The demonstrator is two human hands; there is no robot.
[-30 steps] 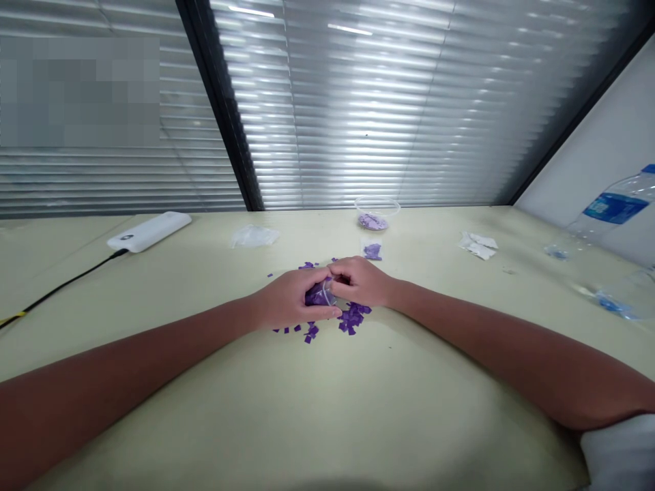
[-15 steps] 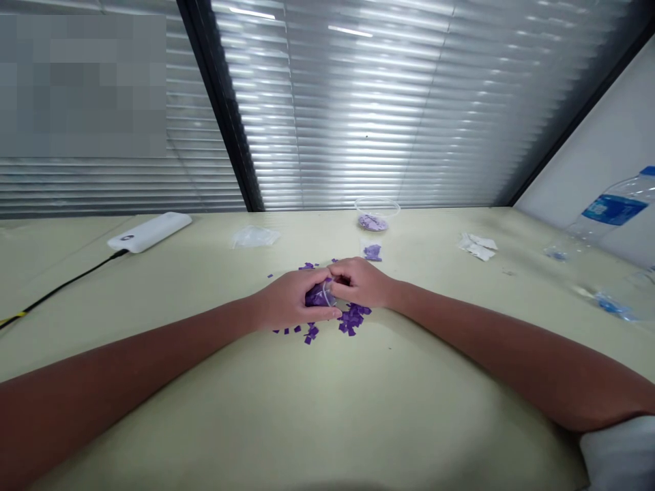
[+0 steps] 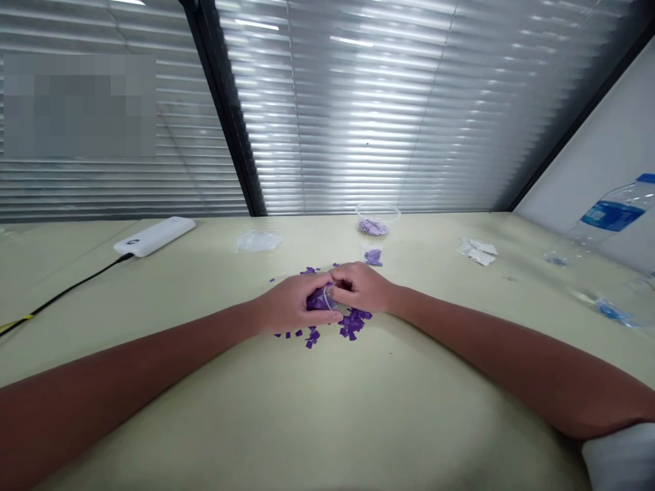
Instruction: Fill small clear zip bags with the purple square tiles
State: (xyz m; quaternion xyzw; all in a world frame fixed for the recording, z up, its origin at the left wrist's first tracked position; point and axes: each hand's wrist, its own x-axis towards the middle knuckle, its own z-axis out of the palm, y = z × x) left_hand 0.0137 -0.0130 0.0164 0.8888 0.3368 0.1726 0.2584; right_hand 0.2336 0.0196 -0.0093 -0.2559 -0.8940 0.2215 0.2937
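Observation:
My left hand (image 3: 289, 303) is wrapped round a small clear plastic container (image 3: 318, 299), tilted on its side with dark purple paper bits showing inside. Its rim faces right. There my right hand (image 3: 361, 288) has its fingers curled at the opening, thumb and fingertips close together; what they pinch, if anything, is hidden. Both hands meet low over the table. Loose purple paper squares (image 3: 353, 323) lie under and around them, with a few more (image 3: 311, 337) in front of my left hand.
Beyond the hands are a small bag of light purple bits (image 3: 373, 257) and a round clear tub (image 3: 377, 206). A crumpled clear bag (image 3: 257, 241) and a cabled white power bank (image 3: 155, 236) lie left. Right are white paper scraps (image 3: 478, 250) and a water bottle (image 3: 608, 217).
The whole view has shifted slightly, so everything sits a little lower in the picture. Both hands keep nearly the same grip at the container.

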